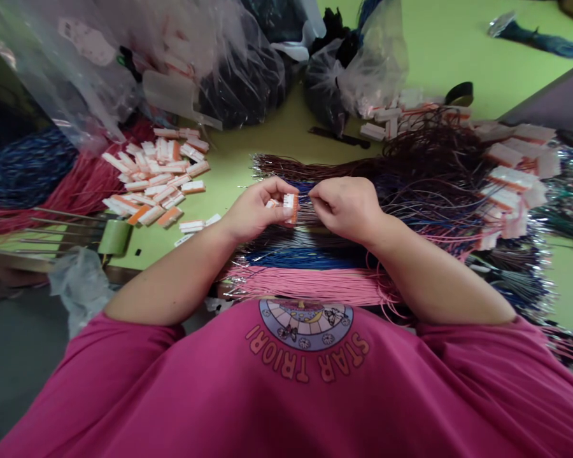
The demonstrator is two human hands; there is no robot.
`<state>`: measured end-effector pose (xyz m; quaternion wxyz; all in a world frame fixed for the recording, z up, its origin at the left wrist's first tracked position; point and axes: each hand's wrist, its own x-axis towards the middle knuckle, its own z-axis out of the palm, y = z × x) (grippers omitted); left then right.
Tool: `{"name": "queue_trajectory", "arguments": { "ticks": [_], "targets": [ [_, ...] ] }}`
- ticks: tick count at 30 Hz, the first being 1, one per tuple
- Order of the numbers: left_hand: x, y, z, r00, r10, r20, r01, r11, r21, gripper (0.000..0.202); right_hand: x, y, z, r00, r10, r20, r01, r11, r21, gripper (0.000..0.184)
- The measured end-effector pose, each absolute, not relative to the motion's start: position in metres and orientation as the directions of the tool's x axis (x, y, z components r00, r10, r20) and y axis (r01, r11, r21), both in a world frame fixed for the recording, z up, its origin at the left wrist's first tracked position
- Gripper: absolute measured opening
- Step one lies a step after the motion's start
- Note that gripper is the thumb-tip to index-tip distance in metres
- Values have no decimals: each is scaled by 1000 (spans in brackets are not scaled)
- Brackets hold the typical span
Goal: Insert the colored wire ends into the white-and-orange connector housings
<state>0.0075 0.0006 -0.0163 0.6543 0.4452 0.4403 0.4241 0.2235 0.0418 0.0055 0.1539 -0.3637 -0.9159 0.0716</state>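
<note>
Near the middle of the view, my left hand (pixel 258 207) is closed around a small white and orange plastic connector (pixel 290 208), its slotted face turned to the right. Another white and orange bit shows between the fingers of that hand. Just right of it, my right hand (pixel 346 207) is pinched, its fingertips close to the connector but apart from it. Whatever thin thing the pinch holds is too small to make out. Beneath both hands lie bundles of wires: brown wires (pixel 310 168) farthest away, blue wires (pixel 305 256), and pink wires (pixel 305 284) nearest my body.
A heap of loose connectors (pixel 157 172) lies on the green table (pixel 286 140) at left. Wires fitted with white connectors (pixel 510 178) are piled at right. Clear plastic bags (pixel 239 70) stand at the back. A green cylinder (pixel 115 237) with metal rods sits at the left edge.
</note>
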Motion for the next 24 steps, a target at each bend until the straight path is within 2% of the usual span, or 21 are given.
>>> {"name": "queue_trajectory", "arguments": {
  "ticks": [4, 8, 13, 16, 20, 24],
  "targets": [
    [10, 1, -15, 277, 937, -212, -221, 277, 935, 41, 223, 40, 6, -755, 589, 287, 593, 801, -82, 39],
    [12, 1, -12, 291, 917, -271, -279, 352, 893, 48, 223, 40, 6, -820, 507, 266, 507, 859, -74, 41],
    [14, 1, -13, 279, 932, -232, -286, 311, 906, 47, 221, 39, 3, -809, 530, 255, 539, 841, -36, 42],
    [15, -1, -14, 272, 941, -203, -261, 275, 925, 42, 219, 39, -1, -794, 565, 226, 567, 821, -59, 37],
    [17, -3, -15, 286, 929, -236, -202, 299, 933, 39, 217, 38, -9, -801, 564, 201, 546, 826, -139, 29],
    [19, -3, -16, 263, 931, -254, -189, 308, 933, 38, 215, 38, -14, -780, 599, 179, 576, 800, -167, 27]
  ]
}}
